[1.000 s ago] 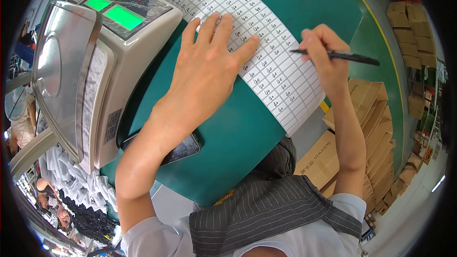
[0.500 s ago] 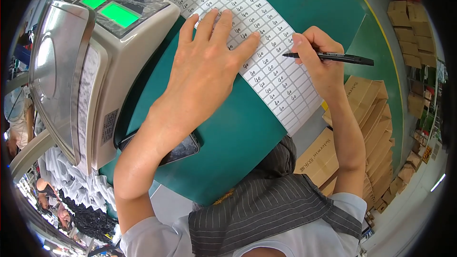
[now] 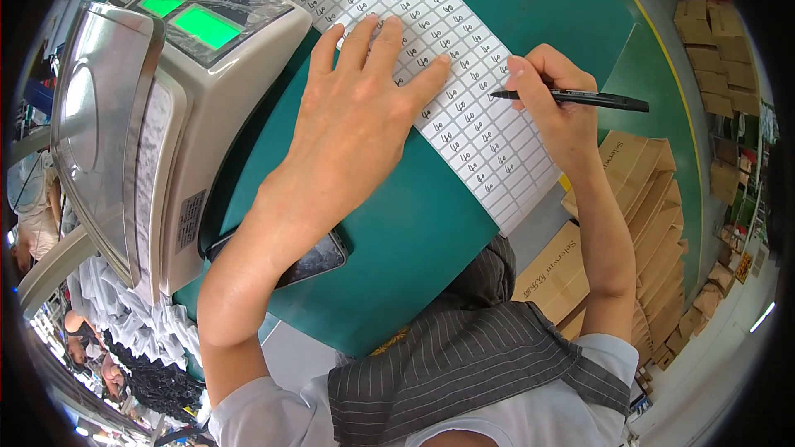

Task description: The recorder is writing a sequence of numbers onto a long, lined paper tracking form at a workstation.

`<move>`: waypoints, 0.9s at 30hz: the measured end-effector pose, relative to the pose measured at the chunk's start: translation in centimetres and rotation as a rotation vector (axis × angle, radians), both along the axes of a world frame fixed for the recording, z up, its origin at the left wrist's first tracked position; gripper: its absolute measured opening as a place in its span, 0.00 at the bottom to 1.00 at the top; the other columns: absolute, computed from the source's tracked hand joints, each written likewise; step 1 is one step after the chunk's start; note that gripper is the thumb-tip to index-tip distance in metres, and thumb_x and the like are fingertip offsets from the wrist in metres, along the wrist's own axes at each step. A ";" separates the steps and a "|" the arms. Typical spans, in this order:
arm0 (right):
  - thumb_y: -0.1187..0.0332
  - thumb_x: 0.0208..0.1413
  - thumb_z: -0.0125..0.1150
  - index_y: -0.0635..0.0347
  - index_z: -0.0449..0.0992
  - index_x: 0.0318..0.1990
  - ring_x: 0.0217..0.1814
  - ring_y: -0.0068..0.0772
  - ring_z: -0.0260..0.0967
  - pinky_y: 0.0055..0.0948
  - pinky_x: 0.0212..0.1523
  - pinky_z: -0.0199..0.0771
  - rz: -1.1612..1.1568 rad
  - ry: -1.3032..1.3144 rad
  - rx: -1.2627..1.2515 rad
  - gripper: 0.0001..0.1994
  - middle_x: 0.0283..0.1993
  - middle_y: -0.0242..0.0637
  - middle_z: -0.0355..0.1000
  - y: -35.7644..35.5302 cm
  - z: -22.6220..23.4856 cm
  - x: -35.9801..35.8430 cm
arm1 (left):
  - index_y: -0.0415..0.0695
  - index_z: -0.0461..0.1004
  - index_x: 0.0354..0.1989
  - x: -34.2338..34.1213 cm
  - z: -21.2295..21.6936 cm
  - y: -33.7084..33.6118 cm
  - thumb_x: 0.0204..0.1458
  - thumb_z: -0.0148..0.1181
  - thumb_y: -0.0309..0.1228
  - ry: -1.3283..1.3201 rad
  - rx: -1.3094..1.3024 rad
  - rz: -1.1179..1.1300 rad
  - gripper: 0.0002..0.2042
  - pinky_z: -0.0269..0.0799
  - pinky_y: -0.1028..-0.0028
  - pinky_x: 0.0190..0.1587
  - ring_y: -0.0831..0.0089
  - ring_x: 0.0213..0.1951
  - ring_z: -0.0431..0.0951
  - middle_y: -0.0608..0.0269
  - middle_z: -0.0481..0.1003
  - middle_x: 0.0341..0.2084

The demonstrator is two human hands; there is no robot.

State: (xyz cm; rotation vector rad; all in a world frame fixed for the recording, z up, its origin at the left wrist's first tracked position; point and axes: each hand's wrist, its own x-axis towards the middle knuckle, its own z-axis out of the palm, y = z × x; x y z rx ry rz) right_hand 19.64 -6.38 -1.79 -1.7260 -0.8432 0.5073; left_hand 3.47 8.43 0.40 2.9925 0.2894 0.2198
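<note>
A long white label sheet [image 3: 464, 120], ruled into small cells, runs across the green table and over its edge. Handwritten marks fill most cells; those along the lower right side are blank. My left hand [image 3: 356, 103] lies flat on the sheet with its fingers spread. In my right hand [image 3: 556, 103] is a slim black pen [image 3: 609, 101], gripped between thumb and fingers. The pen's tip is at a cell near the middle of the sheet; whether it touches the paper I cannot tell.
A weighing scale [image 3: 199, 91] with lit green displays and a metal pan stands at the left. Partly under my left forearm lies a phone [image 3: 319, 263]. Brown cardboard cartons [image 3: 633, 174] stand on the floor at right. Light cloth [image 3: 132, 314] is heaped below the scale.
Hardly anything differs. My right hand and the pen have shifted very slightly left, while my left hand stays on the sheet.
</note>
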 end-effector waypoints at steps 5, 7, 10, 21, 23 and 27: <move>0.70 0.57 0.59 0.64 0.68 0.21 0.18 0.11 0.50 0.19 0.18 0.49 0.022 -0.040 -0.046 0.13 0.16 0.24 0.62 -0.1 -0.1 0.1 | 0.56 0.73 0.55 -0.1 -0.1 0.0 0.45 0.56 0.19 -0.005 0.003 -0.002 0.26 0.54 0.55 0.63 0.52 0.61 0.63 0.46 0.65 0.57; 0.70 0.57 0.59 0.64 0.68 0.21 0.18 0.11 0.50 0.19 0.18 0.49 0.007 -0.028 -0.030 0.13 0.16 0.24 0.62 0.0 0.0 0.1 | 0.56 0.73 0.55 0.0 0.0 0.1 0.45 0.57 0.19 -0.004 0.006 -0.003 0.26 0.54 0.55 0.63 0.52 0.61 0.63 0.46 0.65 0.57; 0.71 0.57 0.58 0.63 0.68 0.21 0.19 0.11 0.50 0.20 0.18 0.49 0.004 -0.039 -0.029 0.13 0.16 0.24 0.62 0.0 -0.1 0.2 | 0.56 0.73 0.55 0.0 0.0 0.1 0.45 0.57 0.19 -0.004 0.010 -0.004 0.26 0.54 0.55 0.63 0.52 0.61 0.63 0.46 0.65 0.57; 0.66 0.58 0.58 0.62 0.70 0.21 0.20 0.11 0.57 0.17 0.21 0.53 -0.077 0.132 0.052 0.14 0.18 0.25 0.66 0.0 0.9 0.5 | 0.44 0.75 0.49 -0.1 0.4 -2.7 0.42 0.59 0.20 -0.135 -0.007 -0.067 0.21 0.50 0.50 0.64 0.56 0.59 0.65 0.53 0.70 0.54; 0.63 0.58 0.58 0.60 0.71 0.21 0.21 0.12 0.60 0.15 0.23 0.54 -0.161 0.286 0.102 0.15 0.19 0.26 0.67 -0.1 1.0 1.1 | 0.44 0.74 0.50 -0.3 -0.1 -3.3 0.42 0.59 0.21 -0.076 -0.051 -0.111 0.22 0.49 0.49 0.64 0.57 0.59 0.67 0.53 0.71 0.53; 0.62 0.57 0.58 0.60 0.72 0.22 0.22 0.12 0.61 0.15 0.23 0.54 -0.108 0.211 0.125 0.15 0.20 0.25 0.68 -0.1 1.7 2.0 | 0.45 0.74 0.51 -0.3 -0.1 -3.1 0.43 0.58 0.20 -0.059 -0.043 -0.100 0.23 0.50 0.49 0.64 0.56 0.59 0.67 0.53 0.70 0.54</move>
